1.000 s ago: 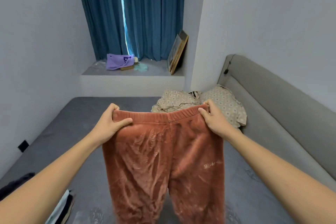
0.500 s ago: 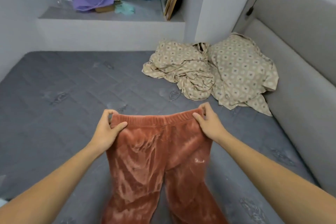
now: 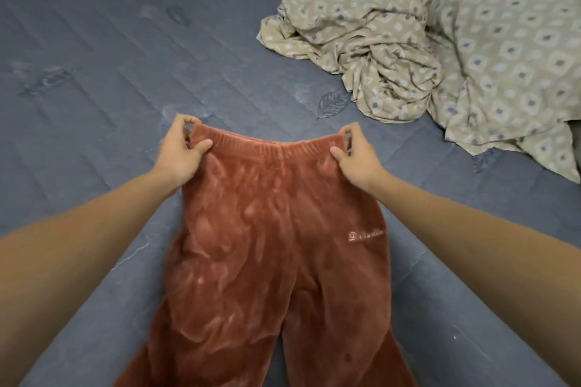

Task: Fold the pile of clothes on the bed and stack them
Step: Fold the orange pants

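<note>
Left hand (image 3: 180, 152) and right hand (image 3: 356, 155), each pinching a waistband corner, have lowered the rust velvet trousers (image 3: 276, 254) from mid-air onto the grey bed (image 3: 94, 72), ready for folding, while the patterned clothes (image 3: 424, 41) lie crumpled beyond.

Grey quilted mattress (image 3: 103, 50) fills the view, stitched in diagonal lines with leaf motifs. Rust velvet trousers (image 3: 276, 254) are spread on it, legs running toward the near edge. Beyond the gripped waistband, up to the right, a crumpled beige patterned heap (image 3: 440, 38) lies bunched.
</note>
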### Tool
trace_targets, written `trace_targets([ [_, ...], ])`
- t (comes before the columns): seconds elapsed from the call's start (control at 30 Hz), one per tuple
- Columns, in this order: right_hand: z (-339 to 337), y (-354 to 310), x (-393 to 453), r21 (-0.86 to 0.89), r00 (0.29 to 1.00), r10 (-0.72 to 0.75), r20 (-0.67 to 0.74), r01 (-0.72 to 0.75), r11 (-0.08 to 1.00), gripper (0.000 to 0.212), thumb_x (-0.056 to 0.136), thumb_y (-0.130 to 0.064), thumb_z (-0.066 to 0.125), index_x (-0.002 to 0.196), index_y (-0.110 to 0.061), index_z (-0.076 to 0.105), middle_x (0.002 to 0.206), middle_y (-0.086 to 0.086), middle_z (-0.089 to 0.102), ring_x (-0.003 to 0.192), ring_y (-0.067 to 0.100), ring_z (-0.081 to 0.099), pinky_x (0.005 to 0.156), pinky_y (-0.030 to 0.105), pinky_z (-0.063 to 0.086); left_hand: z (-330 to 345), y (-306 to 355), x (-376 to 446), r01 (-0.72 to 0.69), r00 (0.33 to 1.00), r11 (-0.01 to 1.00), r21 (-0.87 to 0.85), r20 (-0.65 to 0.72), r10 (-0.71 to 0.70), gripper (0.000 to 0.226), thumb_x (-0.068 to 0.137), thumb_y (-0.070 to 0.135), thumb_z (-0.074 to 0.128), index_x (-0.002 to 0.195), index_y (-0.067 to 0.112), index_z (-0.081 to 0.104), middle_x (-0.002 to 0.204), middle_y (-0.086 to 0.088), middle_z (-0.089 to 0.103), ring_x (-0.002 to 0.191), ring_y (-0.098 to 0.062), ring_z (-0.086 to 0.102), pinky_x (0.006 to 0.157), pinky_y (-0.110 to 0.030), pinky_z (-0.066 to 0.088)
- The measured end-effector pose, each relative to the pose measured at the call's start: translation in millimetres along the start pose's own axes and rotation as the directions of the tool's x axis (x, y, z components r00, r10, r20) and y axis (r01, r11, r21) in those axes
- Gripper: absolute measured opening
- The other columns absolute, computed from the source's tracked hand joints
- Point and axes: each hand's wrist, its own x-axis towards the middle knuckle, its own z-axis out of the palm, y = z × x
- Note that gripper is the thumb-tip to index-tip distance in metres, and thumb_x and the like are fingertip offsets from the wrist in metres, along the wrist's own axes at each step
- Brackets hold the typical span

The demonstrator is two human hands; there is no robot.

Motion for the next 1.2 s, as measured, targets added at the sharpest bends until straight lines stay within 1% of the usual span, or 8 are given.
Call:
trace_targets([
  [0.13, 24.8, 13.9, 30.6, 0.022, 0.995, 0.099, -0.008, -0.099, 0.995, 0.040, 0.097, -0.018, 0.071, 0.130, -0.010, 0.051, 0.083, -0.001, 0.055, 0.082, 0.017, 0.056, 0.079, 0.032, 0.044, 17.0, -23.9, 19.9, 0.124, 0.991, 0.992, 0.031, -0.053, -0.122, 0.037, 0.094, 0.012, 0.075, 0.127, 0.012, 0.058, 0.076, 0.004, 0.055, 0.079, -0.019, 0.057, 0.088, -0.034, 0.049],
  [0.3, 43.9, 18.8, 47.3, 0.131, 0.958, 0.282, -0.044, -0.275, 0.953, 0.025, 0.086, -0.029, 0.084, 0.080, -0.018, 0.062, 0.089, 0.004, 0.071, 0.093, 0.022, 0.069, 0.086, 0.035, 0.053, 29.5, -28.9, 23.4, 0.278, 0.960, 0.961, -0.001, -0.026, -0.278, 0.010, 0.095, 0.018, 0.076, 0.090, 0.013, 0.069, 0.075, 0.003, 0.064, 0.076, -0.016, 0.061, 0.066, -0.022, 0.051],
  [0.47, 63.1, -13.7, 36.5, 0.396, 0.943, 0.332, 0.025, -0.314, 0.863, 0.030, 0.081, -0.026, 0.087, 0.075, -0.019, 0.059, 0.073, 0.002, 0.063, 0.066, 0.014, 0.058, 0.064, 0.029, 0.049, 44.0, -7.5, 7.9, 0.269, 0.963, 0.947, -0.174, 0.037, -0.266, 0.020, 0.098, 0.016, 0.072, 0.083, 0.017, 0.059, 0.077, -0.004, 0.062, 0.065, -0.013, 0.054, 0.059, -0.023, 0.043],
  [0.7, 104.0, -74.3, 7.7, 0.569, 0.949, 0.208, 0.237, -0.309, 0.762, 0.008, 0.094, -0.014, 0.071, 0.092, -0.006, 0.073, 0.079, 0.003, 0.070, 0.067, 0.008, 0.063, 0.067, 0.022, 0.052, 67.6, 21.7, -19.0, 0.229, 0.973, 0.909, -0.349, 0.086, -0.213, 0.020, 0.102, 0.007, 0.064, 0.086, 0.018, 0.059, 0.071, 0.002, 0.059, 0.053, 0.000, 0.054, 0.055, -0.017, 0.043],
  [0.83, 108.2, -79.5, -1.9, 0.614, 0.927, 0.164, 0.338, -0.349, 0.708, 0.025, 0.100, 0.006, 0.047, 0.108, 0.011, 0.070, 0.089, 0.014, 0.071, 0.068, 0.011, 0.065, 0.063, 0.017, 0.054, 65.9, 20.8, -29.2, 0.261, 0.962, 0.836, -0.483, 0.056, -0.268, 0.018, 0.098, 0.025, 0.072, 0.102, 0.009, 0.064, 0.070, 0.009, 0.066, 0.058, 0.004, 0.060, 0.059, -0.012, 0.048],
  [0.93, 111.2, -77.2, -7.5, 0.634, 0.927, 0.091, 0.364, -0.318, 0.705, 0.034, 0.095, 0.017, 0.043, 0.118, 0.014, 0.068, 0.104, 0.024, 0.072, 0.080, 0.015, 0.071, 0.072, 0.018, 0.057, 64.2, 17.0, -29.8, 0.272, 0.961, 0.850, -0.451, 0.089, -0.260, 0.034, 0.093, 0.022, 0.079, 0.115, 0.004, 0.061, 0.079, 0.001, 0.069, 0.066, -0.005, 0.064, 0.063, -0.015, 0.051],
  [1.07, 120.3, -64.3, -10.5, 0.565, 0.923, 0.035, 0.384, -0.265, 0.781, 0.045, 0.091, 0.022, 0.045, 0.128, 0.007, 0.066, 0.119, 0.025, 0.072, 0.101, 0.021, 0.070, 0.094, 0.026, 0.057, 63.4, 8.0, -18.5, 0.267, 0.963, 0.917, -0.297, 0.098, -0.249, 0.014, 0.100, 0.007, 0.067, 0.113, 0.004, 0.062, 0.083, -0.007, 0.066, 0.072, -0.016, 0.061, 0.070, -0.025, 0.051],
  [1.2, 127.7, -47.2, -10.2, 0.435, 0.917, 0.053, 0.395, -0.238, 0.869, 0.045, 0.092, 0.019, 0.050, 0.130, 0.001, 0.066, 0.122, 0.023, 0.070, 0.077, 0.017, 0.065, 0.064, 0.016, 0.053, 60.0, -2.2, 7.2, 0.250, 0.968, 0.951, -0.184, 0.034, -0.248, 0.007, 0.102, 0.007, 0.062, 0.107, 0.012, 0.061, 0.075, 0.000, 0.059, 0.071, -0.017, 0.059, 0.072, -0.027, 0.048],
])
